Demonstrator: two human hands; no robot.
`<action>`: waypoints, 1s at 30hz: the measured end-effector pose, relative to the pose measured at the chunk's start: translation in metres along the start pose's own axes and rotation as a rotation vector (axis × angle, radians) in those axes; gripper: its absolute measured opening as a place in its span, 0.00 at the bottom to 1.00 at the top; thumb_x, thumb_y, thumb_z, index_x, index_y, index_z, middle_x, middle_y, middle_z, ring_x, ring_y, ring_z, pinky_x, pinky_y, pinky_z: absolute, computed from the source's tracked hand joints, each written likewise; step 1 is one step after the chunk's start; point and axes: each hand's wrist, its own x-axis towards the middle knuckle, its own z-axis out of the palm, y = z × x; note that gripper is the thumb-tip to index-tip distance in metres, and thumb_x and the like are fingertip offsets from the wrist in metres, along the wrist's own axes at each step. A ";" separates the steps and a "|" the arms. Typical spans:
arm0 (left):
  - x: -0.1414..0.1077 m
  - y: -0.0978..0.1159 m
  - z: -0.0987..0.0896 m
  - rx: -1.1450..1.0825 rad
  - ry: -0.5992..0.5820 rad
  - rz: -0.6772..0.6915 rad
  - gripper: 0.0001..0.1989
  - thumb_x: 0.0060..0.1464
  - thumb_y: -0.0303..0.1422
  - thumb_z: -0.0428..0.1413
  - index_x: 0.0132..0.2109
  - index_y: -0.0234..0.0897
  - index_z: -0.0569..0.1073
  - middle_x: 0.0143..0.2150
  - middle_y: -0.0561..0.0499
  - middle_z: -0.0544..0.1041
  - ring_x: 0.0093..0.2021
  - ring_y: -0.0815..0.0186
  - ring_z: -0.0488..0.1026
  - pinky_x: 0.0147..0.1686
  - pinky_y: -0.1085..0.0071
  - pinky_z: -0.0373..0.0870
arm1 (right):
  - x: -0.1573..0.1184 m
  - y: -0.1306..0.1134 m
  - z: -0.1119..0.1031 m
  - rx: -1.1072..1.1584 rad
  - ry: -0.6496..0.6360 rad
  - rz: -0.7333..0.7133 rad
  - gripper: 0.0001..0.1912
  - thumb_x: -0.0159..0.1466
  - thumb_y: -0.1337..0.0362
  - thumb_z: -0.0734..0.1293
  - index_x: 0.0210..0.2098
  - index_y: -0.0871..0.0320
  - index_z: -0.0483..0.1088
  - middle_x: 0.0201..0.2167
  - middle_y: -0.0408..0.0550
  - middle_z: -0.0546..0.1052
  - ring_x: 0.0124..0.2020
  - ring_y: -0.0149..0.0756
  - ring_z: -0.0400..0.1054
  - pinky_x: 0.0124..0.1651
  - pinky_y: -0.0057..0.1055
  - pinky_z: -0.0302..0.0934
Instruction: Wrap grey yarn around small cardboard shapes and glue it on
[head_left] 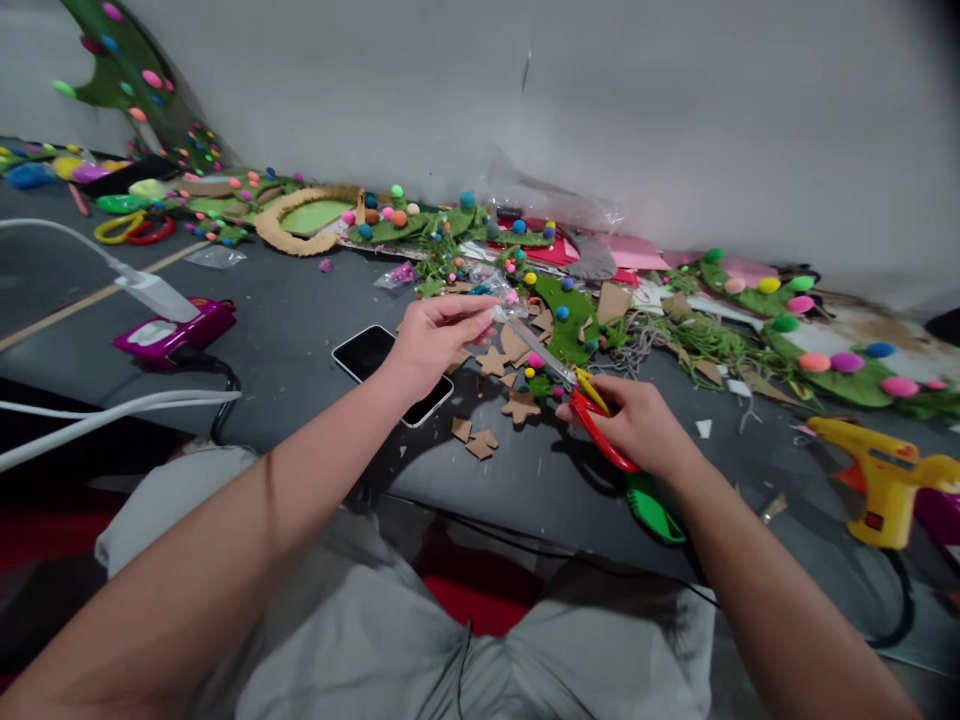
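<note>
Right of the scissors (589, 422), yellow glue gun (879, 480) with illegible markings (906, 450).

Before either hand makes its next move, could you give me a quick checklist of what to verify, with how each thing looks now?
1. Scissors gripped by the right hand: ok.
2. Left hand well clear of the blades: not ok, I'd say; it looks close to their tips.
3. Small pale piece in the left hand identifiable: cannot tell; too blurred.
4. Phone apart from the blades: ok; the left arm partly hides it.
5. Glue gun apart from the right hand: ok.
6. Glue gun cool: cannot tell.
</note>
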 end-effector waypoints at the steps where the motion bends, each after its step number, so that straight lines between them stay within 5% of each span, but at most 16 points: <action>1: 0.000 0.000 0.000 -0.001 0.003 -0.003 0.09 0.47 0.30 0.70 0.39 0.40 0.86 0.33 0.50 0.83 0.31 0.71 0.77 0.37 0.71 0.78 | 0.000 0.000 0.000 0.000 0.002 -0.002 0.22 0.57 0.45 0.74 0.30 0.58 0.73 0.21 0.37 0.63 0.25 0.28 0.53 0.28 0.27 0.49; 30: -0.005 -0.002 0.008 0.048 -0.068 -0.025 0.08 0.51 0.34 0.68 0.34 0.34 0.79 0.29 0.51 0.78 0.28 0.72 0.75 0.32 0.74 0.74 | -0.003 -0.004 0.004 -0.015 0.008 0.001 0.23 0.59 0.45 0.72 0.27 0.56 0.64 0.21 0.38 0.64 0.24 0.29 0.56 0.27 0.27 0.50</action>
